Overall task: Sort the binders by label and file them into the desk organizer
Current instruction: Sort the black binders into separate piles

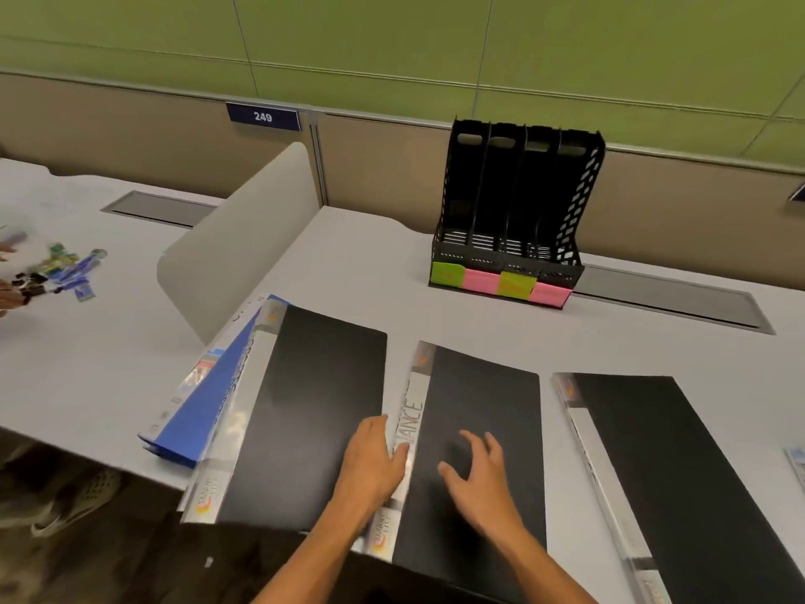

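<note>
Three black binders lie flat on the grey desk (435,272): a left one (305,407), a middle one (479,407) whose spine reads "...ANCE", and a right one (679,473). A blue binder (204,407) lies partly under the left black one. My left hand (370,464) rests at the middle binder's spine, thumb on the spine strip. My right hand (479,477) hovers over the middle binder's cover with fingers spread. The black desk organizer (514,211) with several empty slots stands at the back, with green and pink sticky labels (501,283) on its front.
A white curved divider (244,237) separates this desk from the one on the left, where small stationery items (65,268) lie beside another person's hand (6,294). Cable trays (671,298) are set into the desk. Shoes (74,503) show on the floor at the left.
</note>
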`<action>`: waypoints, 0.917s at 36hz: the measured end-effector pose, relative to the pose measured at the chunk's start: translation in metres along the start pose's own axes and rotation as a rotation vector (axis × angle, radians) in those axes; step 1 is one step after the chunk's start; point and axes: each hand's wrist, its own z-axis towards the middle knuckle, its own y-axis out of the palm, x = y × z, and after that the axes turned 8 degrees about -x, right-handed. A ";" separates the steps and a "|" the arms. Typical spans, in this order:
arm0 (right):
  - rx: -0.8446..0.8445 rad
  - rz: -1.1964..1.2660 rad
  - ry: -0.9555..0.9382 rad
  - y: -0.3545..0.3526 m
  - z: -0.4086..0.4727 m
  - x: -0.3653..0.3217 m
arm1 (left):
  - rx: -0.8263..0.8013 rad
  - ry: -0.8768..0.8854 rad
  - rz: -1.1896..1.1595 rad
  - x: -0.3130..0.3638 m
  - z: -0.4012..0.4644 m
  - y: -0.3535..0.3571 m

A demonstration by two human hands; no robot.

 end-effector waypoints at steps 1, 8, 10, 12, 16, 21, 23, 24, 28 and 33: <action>0.029 -0.050 0.037 -0.006 -0.002 0.011 | -0.037 -0.023 0.006 0.004 0.000 0.007; 0.019 -0.274 0.231 -0.026 -0.019 0.066 | -0.123 -0.143 0.068 0.015 0.003 0.038; -0.037 -0.339 0.221 -0.023 -0.023 0.072 | -0.111 -0.160 0.068 0.016 0.005 0.043; -0.073 -0.406 0.191 -0.019 -0.026 0.075 | -0.081 -0.183 -0.033 0.016 0.008 0.047; -0.113 -0.429 0.150 -0.022 -0.031 0.079 | -0.014 -0.266 -0.251 0.020 0.012 0.048; -0.128 -0.289 0.086 -0.039 -0.036 0.082 | 0.032 -0.250 -0.359 0.025 0.007 0.033; -0.149 -0.255 0.077 -0.045 -0.037 0.082 | -0.020 -0.247 -0.422 0.030 0.001 0.028; -0.161 -0.248 0.071 -0.048 -0.038 0.082 | -0.038 -0.236 -0.432 0.033 -0.002 0.027; -0.164 -0.097 -0.017 -0.062 -0.043 0.085 | -0.032 -0.192 -0.502 0.052 -0.013 0.019; -0.064 0.128 -0.088 -0.077 -0.047 0.088 | -0.014 -0.057 -0.459 0.096 -0.029 0.011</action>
